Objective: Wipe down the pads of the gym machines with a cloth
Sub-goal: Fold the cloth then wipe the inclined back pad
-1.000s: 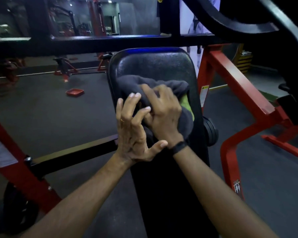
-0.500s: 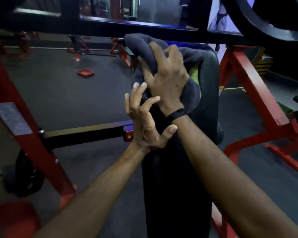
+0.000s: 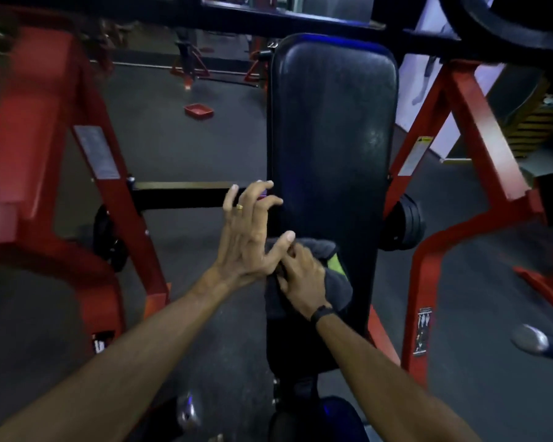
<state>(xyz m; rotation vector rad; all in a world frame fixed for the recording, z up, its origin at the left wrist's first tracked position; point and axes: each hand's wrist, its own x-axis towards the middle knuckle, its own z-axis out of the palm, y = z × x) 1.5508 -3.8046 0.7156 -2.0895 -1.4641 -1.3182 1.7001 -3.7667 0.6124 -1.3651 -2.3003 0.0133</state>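
**Cloth low on the back pad**

The right hand [image 3: 302, 277] presses a dark grey cloth [image 3: 337, 287] against the lower part of the black back pad [image 3: 332, 129], its fingers curled over the bunched fabric. The left hand [image 3: 248, 240] hovers just beside it at the pad's left edge, fingers spread and relaxed, holding nothing. Red frame posts [image 3: 473, 122] flank the pad.

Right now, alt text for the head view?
The right hand presses a dark grey cloth on the lower part of a black back pad; the left hand hovers beside it, fingers spread. Red machine frame either side.
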